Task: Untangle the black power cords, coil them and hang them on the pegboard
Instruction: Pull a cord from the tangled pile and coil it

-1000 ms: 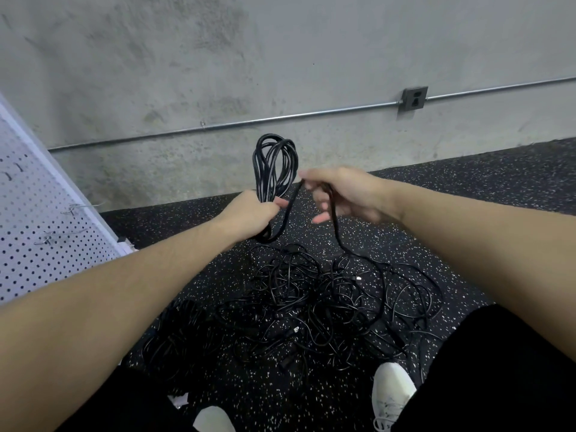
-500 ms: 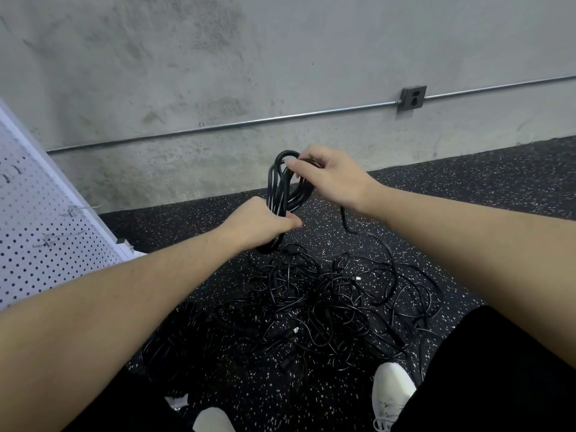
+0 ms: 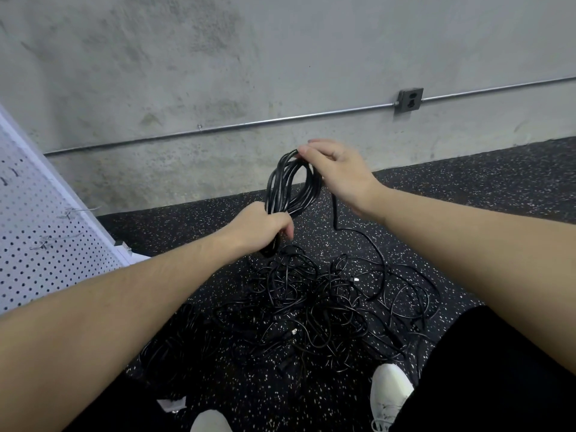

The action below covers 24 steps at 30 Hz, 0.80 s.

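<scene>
Leftmost, the white pegboard leans at the floor's left edge, where it meets the concrete wall; its metal hooks carry no cord, so nothing appears to have been hung yet. Next, the left hand is curled tight around the bottom of a partly wound coil, holding it upright above the floor. At the coil's top, the right hand pinches the newest loop between thumb and forefinger, the other fingers loosely bent. From that loop a free strand drops to the speckled floor and runs into the tangled heap of black cords, which spreads across the middle of the floor before the white shoes. A second dark mass lies nearer the left, too murky to tell whether it is coiled. Judging by this, the work is early: one cord mid-winding, most of the pile unsorted, all the hanging left.
</scene>
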Each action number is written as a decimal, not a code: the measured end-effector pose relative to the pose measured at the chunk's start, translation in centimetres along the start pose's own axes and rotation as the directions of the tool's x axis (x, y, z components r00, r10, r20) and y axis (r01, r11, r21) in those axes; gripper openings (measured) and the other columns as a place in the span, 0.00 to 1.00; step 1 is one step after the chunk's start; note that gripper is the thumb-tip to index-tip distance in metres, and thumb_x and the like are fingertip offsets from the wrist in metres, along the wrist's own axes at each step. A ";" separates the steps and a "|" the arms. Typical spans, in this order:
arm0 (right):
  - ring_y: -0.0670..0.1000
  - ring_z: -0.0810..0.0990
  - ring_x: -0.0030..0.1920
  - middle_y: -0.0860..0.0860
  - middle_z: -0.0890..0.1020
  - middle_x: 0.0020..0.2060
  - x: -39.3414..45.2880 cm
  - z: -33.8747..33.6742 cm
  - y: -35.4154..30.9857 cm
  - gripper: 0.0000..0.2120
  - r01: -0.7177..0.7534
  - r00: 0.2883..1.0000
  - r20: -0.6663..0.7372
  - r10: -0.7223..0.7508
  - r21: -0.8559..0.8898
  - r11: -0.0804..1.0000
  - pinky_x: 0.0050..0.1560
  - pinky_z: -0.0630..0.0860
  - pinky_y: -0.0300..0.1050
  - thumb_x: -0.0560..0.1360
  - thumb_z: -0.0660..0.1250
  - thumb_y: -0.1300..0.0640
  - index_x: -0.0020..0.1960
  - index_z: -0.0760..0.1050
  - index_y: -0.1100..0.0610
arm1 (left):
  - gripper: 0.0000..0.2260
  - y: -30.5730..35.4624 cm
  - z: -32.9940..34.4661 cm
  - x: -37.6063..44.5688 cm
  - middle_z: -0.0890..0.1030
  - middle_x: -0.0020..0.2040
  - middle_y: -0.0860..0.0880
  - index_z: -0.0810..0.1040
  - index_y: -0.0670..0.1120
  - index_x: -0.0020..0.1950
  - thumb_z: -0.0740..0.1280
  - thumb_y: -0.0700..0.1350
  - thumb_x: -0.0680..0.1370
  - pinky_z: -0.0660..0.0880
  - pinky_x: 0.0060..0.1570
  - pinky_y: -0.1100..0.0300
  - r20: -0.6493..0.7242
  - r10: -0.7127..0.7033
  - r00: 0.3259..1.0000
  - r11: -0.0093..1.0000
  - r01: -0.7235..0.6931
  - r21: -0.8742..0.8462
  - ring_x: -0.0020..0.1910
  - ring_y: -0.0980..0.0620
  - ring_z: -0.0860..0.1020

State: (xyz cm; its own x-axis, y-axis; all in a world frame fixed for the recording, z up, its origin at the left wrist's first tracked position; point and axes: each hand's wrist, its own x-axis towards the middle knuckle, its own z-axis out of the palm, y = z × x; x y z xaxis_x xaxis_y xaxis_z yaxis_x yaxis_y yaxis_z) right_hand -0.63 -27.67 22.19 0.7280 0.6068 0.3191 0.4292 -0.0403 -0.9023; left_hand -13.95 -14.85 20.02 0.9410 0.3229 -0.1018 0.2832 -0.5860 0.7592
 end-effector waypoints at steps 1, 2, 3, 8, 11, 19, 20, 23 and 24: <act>0.42 0.81 0.51 0.45 0.82 0.49 0.0 0.0 0.0 0.09 0.011 1.000 -0.019 -0.010 0.053 0.999 0.60 0.77 0.45 0.81 0.68 0.51 0.52 0.84 0.54 | 0.11 0.3 0.2 -0.1 0.73 0.33 0.48 0.81 0.42 0.35 0.66 0.43 0.75 0.67 0.37 0.57 -0.001 0.031 1.000 0.999 -0.031 -0.006 0.34 0.52 0.71; 0.47 0.83 0.51 0.48 0.82 0.49 -0.1 0.1 -0.1 0.07 -0.003 0.999 -0.034 0.008 0.136 0.991 0.58 0.80 0.50 0.81 0.69 0.52 0.56 0.81 0.54 | 0.11 0.5 0.3 -0.2 0.72 0.33 0.49 0.80 0.42 0.34 0.66 0.45 0.74 0.67 0.36 0.58 -0.004 0.064 0.998 0.998 -0.064 -0.012 0.34 0.53 0.71; 0.53 0.84 0.49 0.51 0.82 0.51 -0.2 0.2 -0.3 0.10 -0.049 0.998 -0.038 0.060 0.231 0.972 0.53 0.82 0.53 0.80 0.70 0.52 0.60 0.76 0.52 | 0.11 0.6 0.5 -0.3 0.72 0.32 0.48 0.79 0.42 0.32 0.65 0.47 0.71 0.67 0.36 0.58 -0.011 0.093 0.996 0.995 -0.093 -0.017 0.33 0.54 0.71; 0.53 0.82 0.35 0.56 0.86 0.39 -0.6 0.5 -0.9 0.24 -0.347 0.935 0.010 0.355 0.228 0.910 0.38 0.76 0.44 0.76 0.69 0.35 0.53 0.79 0.57 | 0.11 0.8 0.8 0.0 0.79 0.40 0.34 0.76 0.44 0.28 0.61 0.48 0.66 0.70 0.42 0.53 -0.099 0.157 0.983 0.986 -0.162 -0.039 0.37 0.48 0.73; 0.52 0.79 0.32 0.52 0.81 0.27 -0.4 1.2 -1.6 0.22 -0.359 0.918 -0.029 0.395 0.360 0.861 0.40 0.75 0.44 0.76 0.69 0.36 0.42 0.77 0.57 | 0.10 0.9 0.9 0.1 0.79 0.39 0.38 0.75 0.47 0.27 0.62 0.48 0.67 0.71 0.42 0.50 -0.078 0.153 0.985 0.985 -0.158 -0.062 0.37 0.48 0.75; 0.46 0.61 0.22 0.47 0.63 0.23 0.1 1.8 -1.6 0.25 -0.400 0.879 0.037 0.476 0.601 0.692 0.24 0.62 0.39 0.77 0.67 0.36 0.32 0.64 0.51 | 0.07 1.5 1.5 -0.7 0.71 0.29 0.53 0.73 0.47 0.26 0.59 0.43 0.64 0.69 0.31 0.64 0.160 0.152 0.975 0.908 -0.073 -0.413 0.31 0.55 0.69; 0.46 0.60 0.22 0.47 0.61 0.23 0.2 1.7 -1.7 0.26 -0.431 0.868 0.102 0.485 0.640 0.636 0.22 0.60 0.38 0.77 0.67 0.35 0.32 0.62 0.51 | 0.08 1.5 1.3 -0.8 0.73 0.29 0.53 0.73 0.47 0.26 0.59 0.42 0.64 0.70 0.31 0.65 0.201 0.157 0.967 0.890 -0.051 -0.452 0.31 0.55 0.71; 0.45 0.56 0.21 0.46 0.58 0.22 0.3 1.5 -2.0 0.26 -0.475 0.862 0.248 0.443 0.698 0.535 0.20 0.56 0.37 0.77 0.65 0.34 0.32 0.61 0.50 | 0.10 1.2 0.8 -0.5 0.79 0.41 0.47 0.74 0.46 0.27 0.58 0.39 0.67 0.77 0.50 0.56 0.308 0.220 0.926 0.816 -0.001 -0.579 0.42 0.50 0.81; 0.45 0.56 0.21 0.46 0.57 0.21 0.4 1.5 -2.1 0.26 -0.479 0.864 0.272 0.424 0.701 0.528 0.20 0.56 0.37 0.78 0.65 0.35 0.31 0.61 0.50 | 0.10 1.2 0.8 -0.4 0.76 0.43 0.43 0.74 0.45 0.27 0.58 0.38 0.67 0.78 0.59 0.49 0.323 0.225 0.919 0.787 0.024 -0.616 0.42 0.50 0.81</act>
State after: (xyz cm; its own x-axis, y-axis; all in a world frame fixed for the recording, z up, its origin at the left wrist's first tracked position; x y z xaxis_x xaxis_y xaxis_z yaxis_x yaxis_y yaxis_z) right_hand -2.03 -26.12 23.80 0.6656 0.7230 -0.1853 -0.4972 0.2444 -0.8325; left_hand -13.85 -16.32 20.48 0.9885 -0.0754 -0.1308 0.1315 0.0048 0.9913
